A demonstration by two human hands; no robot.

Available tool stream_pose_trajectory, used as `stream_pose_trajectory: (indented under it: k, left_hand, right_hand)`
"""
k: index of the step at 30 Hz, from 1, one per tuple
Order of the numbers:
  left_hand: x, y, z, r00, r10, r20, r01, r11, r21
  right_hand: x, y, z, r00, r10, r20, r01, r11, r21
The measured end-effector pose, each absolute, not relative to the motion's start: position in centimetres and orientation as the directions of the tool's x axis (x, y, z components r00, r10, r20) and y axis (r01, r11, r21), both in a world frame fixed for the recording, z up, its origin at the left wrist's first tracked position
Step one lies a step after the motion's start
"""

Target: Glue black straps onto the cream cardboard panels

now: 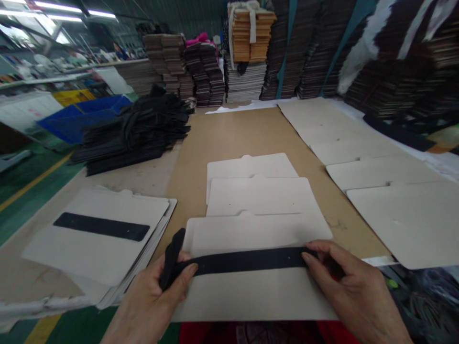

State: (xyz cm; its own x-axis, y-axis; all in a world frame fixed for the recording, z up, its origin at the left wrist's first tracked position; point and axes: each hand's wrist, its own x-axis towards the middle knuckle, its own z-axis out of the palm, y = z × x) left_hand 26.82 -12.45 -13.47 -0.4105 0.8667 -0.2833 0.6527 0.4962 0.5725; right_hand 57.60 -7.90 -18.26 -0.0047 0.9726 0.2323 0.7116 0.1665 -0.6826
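Note:
A black fabric strip [251,260] stretches across the nearest pale board [251,298], held at both ends. My left hand [154,291] pinches its left end between thumb and fingers, and more folded black strips [172,258] stick up in the same grip. On the right, my right hand [347,282] pinches the strip's other end with thumb and forefinger. Small dots show on the strip near each end. Behind this board lie overlapping pale boards [258,196], each with a small tab on its far edge.
At left, a stack of pale boards [96,258] carries a black strip [102,227] on top. Beyond it sits a heap of black strips [139,129] near a blue bin [84,117]. More pale boards [405,215] lie at right. Tall bundled stacks [251,38] line the back.

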Motion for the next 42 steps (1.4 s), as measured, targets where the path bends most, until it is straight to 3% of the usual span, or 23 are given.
stream_pose_trajectory:
  k: [20,31,36,42]
  left_hand:
    - [26.9,-11.9,-14.1,-0.439,0.870,-0.226,0.718,0.490,0.495]
    - [27.8,-12.0,-14.0,-0.492,0.858,-0.145,0.664,0.478,0.576]
    - [27.0,-11.7,-14.2,-0.450,0.863,-0.228,0.718,0.502,0.482]
    - [26.7,-11.6,-14.0,-0.417,0.881,-0.223,0.756,0.473,0.453]
  right_hand:
    - [57.9,-7.3,-18.9,0.029,0.977,0.210,0.737,0.121,-0.665]
    - [58.0,-7.5,-18.7,0.000,0.974,0.227,0.736,0.154,-0.659]
    - [57.9,-7.5,-18.8,-0.005,0.967,0.255,0.754,0.171,-0.634]
    - [57.8,-7.5,-19.1,-0.013,0.956,0.292,0.763,0.198,-0.615]
